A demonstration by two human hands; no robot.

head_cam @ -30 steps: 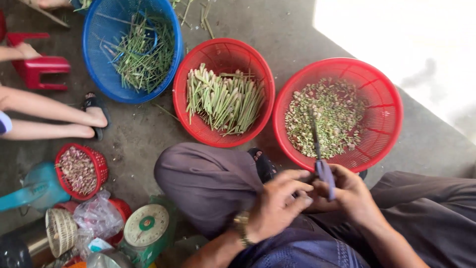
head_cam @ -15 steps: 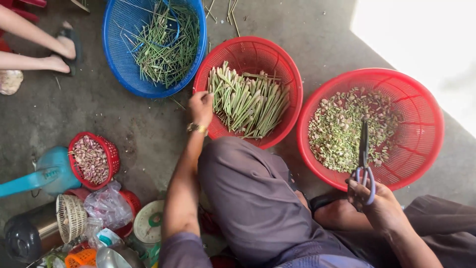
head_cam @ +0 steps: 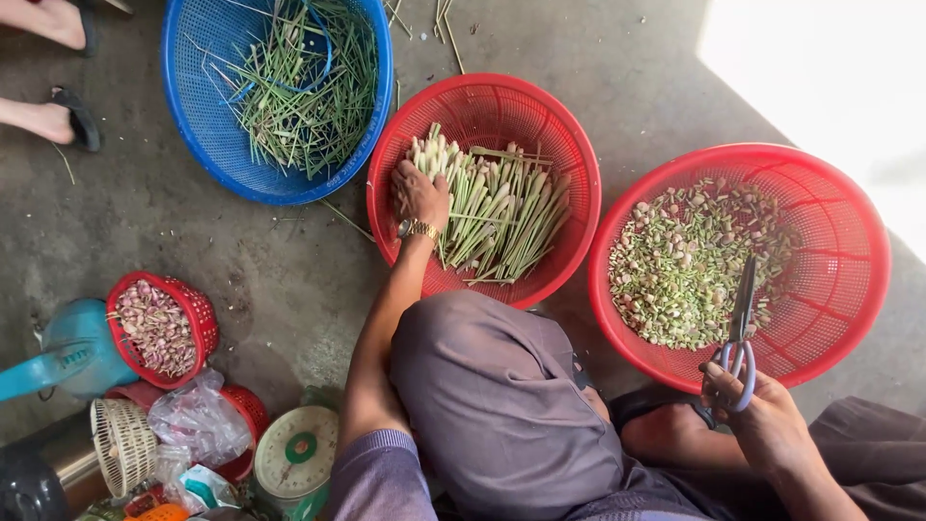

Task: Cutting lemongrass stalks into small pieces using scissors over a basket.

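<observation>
My left hand (head_cam: 420, 194), with a gold watch on the wrist, rests palm down on a pile of pale green lemongrass stalks (head_cam: 497, 212) in the middle red basket (head_cam: 482, 101). Whether its fingers have closed on a stalk is hidden. My right hand (head_cam: 757, 410) holds a pair of scissors (head_cam: 741, 323) by the blue handles, blades shut and pointing up over the right red basket (head_cam: 839, 193). That basket is filled with chopped lemongrass pieces (head_cam: 690, 260). My knee in grey cloth (head_cam: 492, 386) sits between the two arms.
A blue basket (head_cam: 198, 125) of thin green trimmings (head_cam: 299, 87) stands at the top left. Another person's feet in sandals (head_cam: 53, 116) are at the left edge. A small red basket of shallots (head_cam: 159, 328), a teal scoop (head_cam: 58, 352), a kitchen scale (head_cam: 294, 453) and plastic bags (head_cam: 198, 420) crowd the lower left.
My left hand left the scissors, reached out and settled on the stalks in the middle basket. My right hand keeps the scissors over the right basket.
</observation>
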